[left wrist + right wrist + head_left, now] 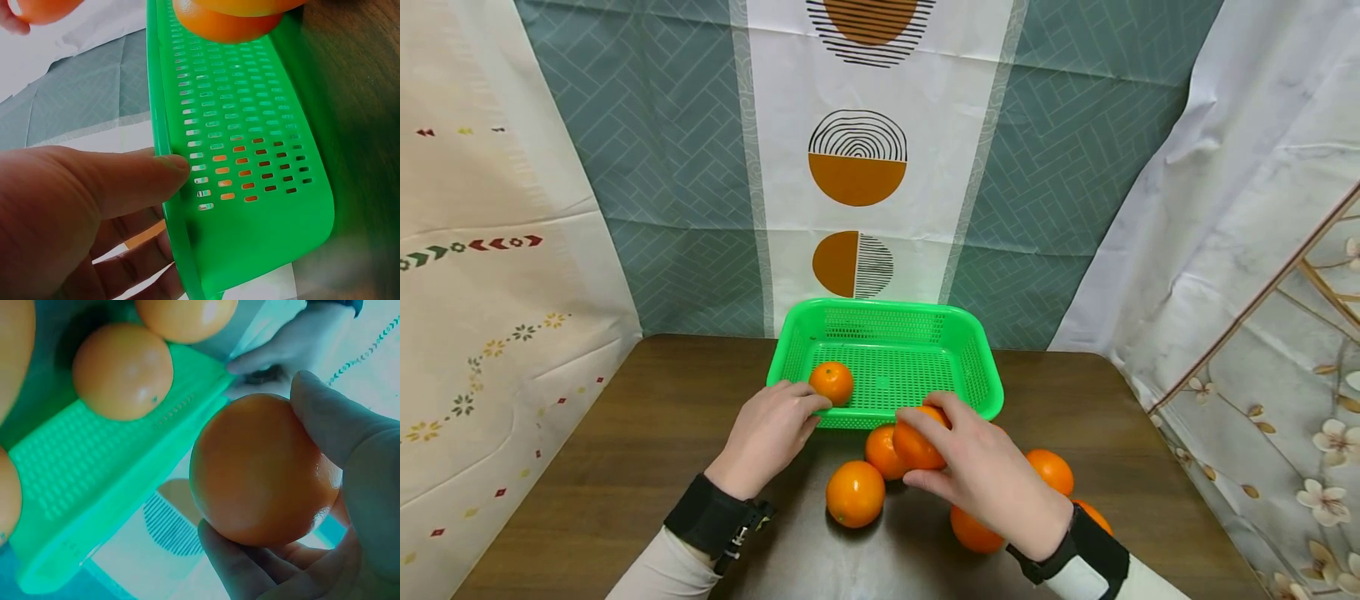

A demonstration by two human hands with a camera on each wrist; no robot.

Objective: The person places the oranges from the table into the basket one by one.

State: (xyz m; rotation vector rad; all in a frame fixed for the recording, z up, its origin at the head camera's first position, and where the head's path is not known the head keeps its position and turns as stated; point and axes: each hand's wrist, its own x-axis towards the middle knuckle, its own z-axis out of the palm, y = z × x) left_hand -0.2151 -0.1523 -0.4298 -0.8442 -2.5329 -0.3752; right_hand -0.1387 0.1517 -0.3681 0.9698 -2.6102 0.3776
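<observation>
A green perforated plastic basket (898, 308) stands at the back of the table, with one orange (831, 382) inside at its left. My left hand (773, 429) pinches the near rim at the left; the left wrist view shows the thumb on the outer side of the basket wall (262, 219) and the fingers on the inner side. My right hand (988, 471) grips another orange (916, 443) just in front of the near rim, thumb on one side and fingers on the other. In the right wrist view this held orange (262, 469) is apart from the basket.
Several loose oranges lie on the dark wooden table (647, 417): one orange (855, 493) in front of the basket, another (882, 452) close to its near wall, and more, such as one orange (1051, 471), around the right forearm. Patterned cloths hang behind and beside the table.
</observation>
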